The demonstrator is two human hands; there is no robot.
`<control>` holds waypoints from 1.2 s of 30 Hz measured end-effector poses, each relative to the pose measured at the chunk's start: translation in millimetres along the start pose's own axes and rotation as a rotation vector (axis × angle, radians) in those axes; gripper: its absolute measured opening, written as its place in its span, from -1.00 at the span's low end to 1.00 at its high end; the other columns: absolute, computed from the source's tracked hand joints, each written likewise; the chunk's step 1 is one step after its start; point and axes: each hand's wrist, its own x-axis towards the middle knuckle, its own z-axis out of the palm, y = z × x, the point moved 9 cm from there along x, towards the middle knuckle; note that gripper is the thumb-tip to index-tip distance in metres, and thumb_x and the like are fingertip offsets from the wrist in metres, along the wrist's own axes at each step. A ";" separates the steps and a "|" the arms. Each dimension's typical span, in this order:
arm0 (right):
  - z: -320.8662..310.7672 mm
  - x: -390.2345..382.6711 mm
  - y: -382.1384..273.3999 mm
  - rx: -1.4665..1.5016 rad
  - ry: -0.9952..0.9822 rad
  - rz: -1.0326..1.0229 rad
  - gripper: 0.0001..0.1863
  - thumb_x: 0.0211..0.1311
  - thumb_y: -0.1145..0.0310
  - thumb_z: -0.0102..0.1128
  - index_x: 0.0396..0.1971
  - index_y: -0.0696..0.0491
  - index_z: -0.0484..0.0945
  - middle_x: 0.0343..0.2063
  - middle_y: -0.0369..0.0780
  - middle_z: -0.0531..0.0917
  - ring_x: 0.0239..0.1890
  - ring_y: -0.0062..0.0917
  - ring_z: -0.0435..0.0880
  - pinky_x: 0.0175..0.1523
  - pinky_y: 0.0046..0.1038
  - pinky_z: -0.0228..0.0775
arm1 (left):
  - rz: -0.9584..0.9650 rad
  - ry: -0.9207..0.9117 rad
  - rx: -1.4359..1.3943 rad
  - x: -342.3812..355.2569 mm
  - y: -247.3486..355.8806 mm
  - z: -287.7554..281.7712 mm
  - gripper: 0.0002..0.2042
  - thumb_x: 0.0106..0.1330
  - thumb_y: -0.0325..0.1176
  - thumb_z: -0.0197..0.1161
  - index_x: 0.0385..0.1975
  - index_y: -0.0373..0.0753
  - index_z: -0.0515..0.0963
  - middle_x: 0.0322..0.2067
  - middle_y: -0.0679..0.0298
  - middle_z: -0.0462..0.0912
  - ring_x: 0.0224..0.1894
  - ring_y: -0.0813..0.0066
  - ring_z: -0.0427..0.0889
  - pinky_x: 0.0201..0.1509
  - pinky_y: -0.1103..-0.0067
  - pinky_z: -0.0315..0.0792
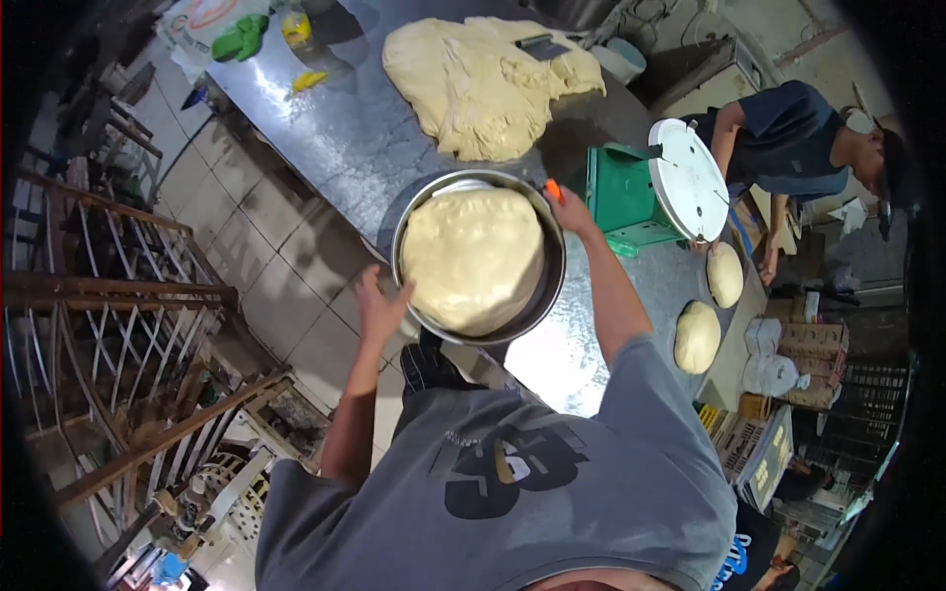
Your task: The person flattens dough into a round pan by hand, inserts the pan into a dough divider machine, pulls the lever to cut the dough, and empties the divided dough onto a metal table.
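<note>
Dough (471,258) sits in the bowl (555,271). Left grip (381,307) spreads at its left rim; right grip (572,211) pinches an orange handle (554,190) at its right. Uneven support over the worktop's (296,133) edge could tip it.

pale floor tiles (212,197) spread away on the left, a brown rack (118,290) standing right over there, and look, the big metal table (305,128) flashing back bright white glare (557,360)!
</note>
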 end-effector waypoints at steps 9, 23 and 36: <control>57.9 -286.5 9.5 0.276 0.051 0.322 -0.62 0.21 0.09 0.02 -0.33 0.16 0.51 -0.50 -0.18 0.60 -0.42 -0.43 0.58 -0.28 -0.37 0.39 | -0.590 -0.244 -0.904 -130.4 -119.0 15.0 -0.56 0.11 -0.32 -0.03 0.00 -0.40 0.37 -0.08 0.08 0.51 -0.04 0.24 0.50 0.07 0.43 0.37; 210.0 -502.0 -2.4 0.566 -0.198 0.488 -0.72 0.12 0.28 0.17 -0.38 0.24 0.54 -0.48 -0.27 0.60 -0.48 -0.56 0.51 -0.35 -0.42 0.38 | -0.722 0.518 -0.904 -523.5 -281.2 -68.4 -0.61 0.12 -0.25 0.29 -0.15 -0.40 0.48 -0.30 0.17 0.60 -0.29 0.42 0.57 -0.22 0.50 0.44; 506.7 -721.2 -161.8 0.434 -0.502 0.656 -0.78 0.12 0.24 0.10 -0.43 0.11 0.48 -0.57 -0.29 0.49 -0.59 -0.53 0.46 -0.52 -0.38 0.34 | -0.862 0.757 -0.973 -697.0 -608.2 -224.7 -0.49 0.02 -0.30 0.30 -0.01 -0.39 0.42 -0.18 0.09 0.58 -0.20 0.36 0.58 -0.12 0.48 0.47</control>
